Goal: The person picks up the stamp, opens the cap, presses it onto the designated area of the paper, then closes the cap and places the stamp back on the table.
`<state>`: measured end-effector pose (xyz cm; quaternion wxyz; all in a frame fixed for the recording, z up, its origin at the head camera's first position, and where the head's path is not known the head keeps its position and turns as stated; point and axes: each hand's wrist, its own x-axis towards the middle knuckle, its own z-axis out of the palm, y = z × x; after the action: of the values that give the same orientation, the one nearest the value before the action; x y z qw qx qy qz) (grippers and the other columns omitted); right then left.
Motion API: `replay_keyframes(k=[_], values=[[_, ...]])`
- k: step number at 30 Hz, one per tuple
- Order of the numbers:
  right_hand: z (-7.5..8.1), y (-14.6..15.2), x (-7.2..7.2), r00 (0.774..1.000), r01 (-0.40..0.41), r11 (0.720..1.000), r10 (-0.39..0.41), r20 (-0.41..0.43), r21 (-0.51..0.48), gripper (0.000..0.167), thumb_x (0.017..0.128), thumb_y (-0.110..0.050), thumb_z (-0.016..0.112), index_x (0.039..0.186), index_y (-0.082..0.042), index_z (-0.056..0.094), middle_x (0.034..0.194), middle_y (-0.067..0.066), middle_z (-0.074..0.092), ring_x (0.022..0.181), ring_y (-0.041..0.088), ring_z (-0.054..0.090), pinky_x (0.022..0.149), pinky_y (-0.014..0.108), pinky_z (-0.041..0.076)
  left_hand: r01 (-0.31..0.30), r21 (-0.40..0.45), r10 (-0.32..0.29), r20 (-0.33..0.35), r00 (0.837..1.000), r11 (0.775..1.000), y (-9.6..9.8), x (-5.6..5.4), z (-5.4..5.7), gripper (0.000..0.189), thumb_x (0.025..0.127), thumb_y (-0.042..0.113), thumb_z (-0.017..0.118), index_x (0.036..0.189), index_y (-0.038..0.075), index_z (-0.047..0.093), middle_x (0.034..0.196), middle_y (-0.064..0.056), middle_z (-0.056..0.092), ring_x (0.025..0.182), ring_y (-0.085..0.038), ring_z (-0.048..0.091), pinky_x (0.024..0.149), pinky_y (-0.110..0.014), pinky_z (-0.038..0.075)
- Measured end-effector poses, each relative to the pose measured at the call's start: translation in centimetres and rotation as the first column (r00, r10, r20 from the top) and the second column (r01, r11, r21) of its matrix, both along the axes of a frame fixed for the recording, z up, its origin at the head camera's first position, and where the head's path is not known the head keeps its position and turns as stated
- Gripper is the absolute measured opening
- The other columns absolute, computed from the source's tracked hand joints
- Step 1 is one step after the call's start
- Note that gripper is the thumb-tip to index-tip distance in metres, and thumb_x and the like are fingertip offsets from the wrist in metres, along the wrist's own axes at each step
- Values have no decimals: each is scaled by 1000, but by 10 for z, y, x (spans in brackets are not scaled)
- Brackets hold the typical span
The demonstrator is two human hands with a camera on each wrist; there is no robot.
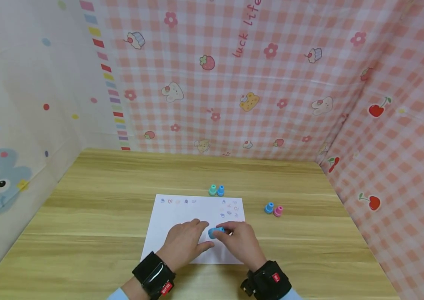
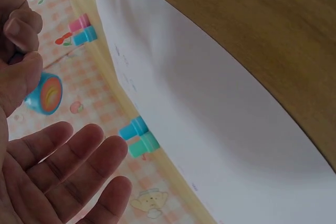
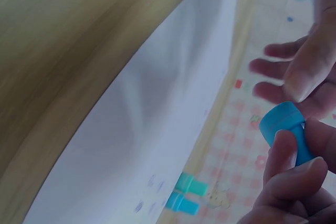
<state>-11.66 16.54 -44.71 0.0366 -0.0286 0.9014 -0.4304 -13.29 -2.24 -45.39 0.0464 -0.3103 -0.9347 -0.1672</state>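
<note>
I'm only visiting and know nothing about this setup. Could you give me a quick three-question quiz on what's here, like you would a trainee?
1. Which hand pinches a blue stamp: a) left, b) right, c) neither?
2. True or false: the pink stamp stands on the white paper.
3. Fill in: close beside the pink stamp stands a ___ one.

Key:
1. b, the right hand.
2. False; it stands on the table, right of the paper.
3. Blue, the neighbouring stamp.
</note>
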Motion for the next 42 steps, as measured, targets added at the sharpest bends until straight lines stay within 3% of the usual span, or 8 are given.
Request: replay_keyframes(k=[10,22,28,34,42], values=[[1,-8,2,1000,-24,998,24,6,-57,18,89,-32,74,93,-14,77,73,-7,64,69,16,52,57,26,36,27,35,-27,-9,1000,999,0,-1,-3,25,88,38,74,93,15,70,79,5,63,64,-10,58,54,-28,43],[0,-7,1,999,-14,989,21,50,-147,18,91,-25,73,98,-9,74,73,-3,60,68,17,50,56,25,37,37,59,-33,-70,997,998,-2,1,-1,24,87,35,75,91,11,70,73,6,60,59,-8,54,52,-27,41],[3,-2,-2,992,-72,982,89,90,-175,15,92,-23,72,95,-8,74,77,-2,67,71,17,54,61,29,40,69,113,-70,8,997,991,-4,0,1,21,88,32,74,84,13,67,73,8,58,60,-4,49,53,-25,39],[4,5,-5,979,-101,966,139,151,-238,16,94,-22,70,98,-7,75,79,1,68,73,18,55,60,29,43,94,157,-111,106,988,983,-4,-1,5,19,90,33,72,84,16,67,72,12,54,62,-3,47,57,-24,40],[4,10,-7,965,-92,942,164,205,-323,19,96,-21,67,103,-5,74,82,4,69,64,16,50,60,28,38,77,212,-111,154,982,974,-1,-1,4,22,91,35,70,79,17,65,62,14,44,57,-2,40,55,-23,34]])
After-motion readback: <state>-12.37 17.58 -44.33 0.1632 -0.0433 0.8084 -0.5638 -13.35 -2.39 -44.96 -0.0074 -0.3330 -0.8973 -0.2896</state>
